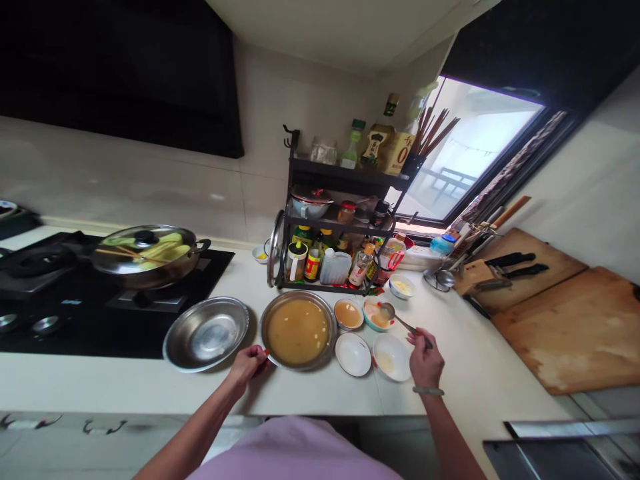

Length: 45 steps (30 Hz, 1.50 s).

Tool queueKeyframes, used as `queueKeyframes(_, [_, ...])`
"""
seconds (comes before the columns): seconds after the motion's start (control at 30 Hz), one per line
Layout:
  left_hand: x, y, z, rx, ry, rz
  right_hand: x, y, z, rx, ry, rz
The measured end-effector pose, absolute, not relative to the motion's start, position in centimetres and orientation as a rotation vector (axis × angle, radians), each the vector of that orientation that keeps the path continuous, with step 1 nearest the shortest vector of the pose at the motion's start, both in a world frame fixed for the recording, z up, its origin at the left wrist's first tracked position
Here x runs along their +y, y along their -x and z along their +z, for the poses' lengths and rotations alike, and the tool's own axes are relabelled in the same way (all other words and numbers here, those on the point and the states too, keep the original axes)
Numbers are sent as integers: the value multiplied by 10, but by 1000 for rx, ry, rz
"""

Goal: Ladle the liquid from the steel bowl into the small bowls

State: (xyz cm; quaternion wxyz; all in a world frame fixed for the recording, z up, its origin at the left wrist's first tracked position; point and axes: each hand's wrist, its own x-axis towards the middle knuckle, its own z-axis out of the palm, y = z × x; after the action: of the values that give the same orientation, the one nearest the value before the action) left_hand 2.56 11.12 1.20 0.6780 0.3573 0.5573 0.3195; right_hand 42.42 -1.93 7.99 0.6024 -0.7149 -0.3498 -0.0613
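My right hand (427, 362) is closed around the handle of a metal spoon (407, 325). The spoon's round head is over a small bowl (371, 323) of pale orange liquid; I cannot tell whether it touches the liquid. Fingers closed, my left hand (250, 364) grips the near left rim of a round metal basin (264, 341) of yellowish-brown liquid with a few pale bits. Beside the basin is a bowl of orange-brown liquid (348, 315). Nearer me are a white bowl (353, 355) and another white bowl (406, 370) with a little pale liquid in it.
An empty metal basin (190, 347) lies at the left, near a lidded pan (150, 270) on the black stove (100, 333). Behind the bowls stands a rack (345, 175) of bottles and jars. Knives (515, 263) and cutting boards (565, 327) are at the right.
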Motion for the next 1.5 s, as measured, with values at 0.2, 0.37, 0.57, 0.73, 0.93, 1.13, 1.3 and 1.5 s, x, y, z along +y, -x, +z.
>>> queueKeyframes(0.2, [112, -25, 12, 1249, -831, 699, -19, -387, 88, -1233, 1545, -218])
queueKeyframes(0.37, [112, -25, 13, 1256, -814, 706, -5, -335, 94, -1058, 1487, 73])
queueKeyframes(0.57, [111, -26, 9, 1257, -821, 724, 9, -285, 77, -1143, 1458, 336])
queueKeyframes(0.73, [112, -26, 7, 1255, -809, 735, 17, -277, 59, -986, 1469, 525])
queueKeyframes(0.93, [112, -26, 7, 1254, -812, 716, 24, -298, 53, -543, 1382, 600])
queueKeyframes(1.13, [111, -26, 9, 1253, -828, 725, 19, -307, 71, -446, 1302, 566])
queueKeyframes(1.3, [111, -25, 12, 1252, -829, 708, 15, -316, 77, -387, 1252, 529])
queueKeyframes(1.5, [112, -25, 10, 1249, -845, 711, 10, -339, 82, -350, 1259, 513])
